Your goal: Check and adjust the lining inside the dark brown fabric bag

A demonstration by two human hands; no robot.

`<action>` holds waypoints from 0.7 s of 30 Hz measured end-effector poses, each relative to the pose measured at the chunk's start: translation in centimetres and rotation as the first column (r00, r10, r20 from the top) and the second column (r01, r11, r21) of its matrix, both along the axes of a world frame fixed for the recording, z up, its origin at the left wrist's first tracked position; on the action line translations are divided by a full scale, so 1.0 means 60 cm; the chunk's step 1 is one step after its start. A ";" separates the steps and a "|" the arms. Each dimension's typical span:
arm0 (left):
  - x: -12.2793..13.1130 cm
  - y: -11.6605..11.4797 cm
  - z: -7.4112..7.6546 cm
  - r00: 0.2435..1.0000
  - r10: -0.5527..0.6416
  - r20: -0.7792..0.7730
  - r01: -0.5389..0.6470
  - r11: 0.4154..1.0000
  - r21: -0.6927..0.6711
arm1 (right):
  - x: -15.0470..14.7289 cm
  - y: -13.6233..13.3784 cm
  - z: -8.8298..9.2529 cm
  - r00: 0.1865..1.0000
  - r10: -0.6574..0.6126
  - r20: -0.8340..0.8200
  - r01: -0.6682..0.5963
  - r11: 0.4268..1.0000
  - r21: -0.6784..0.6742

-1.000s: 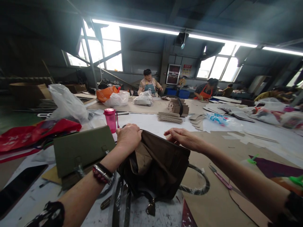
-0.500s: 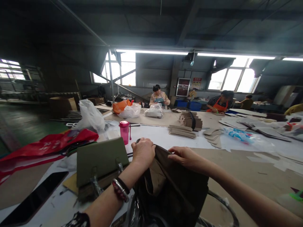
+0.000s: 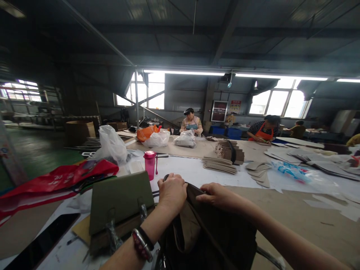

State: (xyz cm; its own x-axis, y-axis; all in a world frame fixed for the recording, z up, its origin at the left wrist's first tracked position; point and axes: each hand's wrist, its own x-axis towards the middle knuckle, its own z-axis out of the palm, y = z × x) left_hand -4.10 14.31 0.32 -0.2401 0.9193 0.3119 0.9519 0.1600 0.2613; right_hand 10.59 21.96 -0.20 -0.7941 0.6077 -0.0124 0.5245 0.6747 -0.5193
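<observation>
A dark olive-brown bag [image 3: 225,232] stands in front of me at the bottom centre, its tan lining showing at the mouth. My left hand [image 3: 173,191], with a bracelet at the wrist, is closed around the bag's upper left edge. On the bag's top right rim, my right hand [image 3: 215,194] pinches the material between thumb and fingers. Left of my left forearm leans a green flap-like panel [image 3: 120,200] with plastic-wrapped straps. The lower part of the bag runs out of view.
A pink bottle [image 3: 150,165] stands beyond my left hand. A dark phone [image 3: 42,240] and a red bag [image 3: 64,178] lie at left. Stacked brown pieces [image 3: 219,165] sit farther back, with plastic wrapping [image 3: 295,171] at right. Co-workers sit across the table.
My view has tipped upward a little, so the scene sits lower. Both hands keep their hold on the bag, whose right side has spread slightly to the right.
</observation>
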 end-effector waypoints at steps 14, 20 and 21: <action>-0.037 -0.008 -0.019 0.995 -0.086 0.050 0.087 0.996 -0.003 | -0.032 0.009 -0.009 0.994 0.048 -0.094 -0.047 0.999 0.014; -0.041 -0.005 -0.017 0.994 -0.098 0.058 0.097 0.995 0.016 | -0.036 0.009 -0.010 0.992 0.077 -0.103 -0.076 0.997 0.006; -0.041 -0.005 -0.016 0.994 -0.098 0.057 0.097 0.995 0.017 | -0.036 0.008 -0.009 0.992 0.079 -0.103 -0.079 0.997 0.004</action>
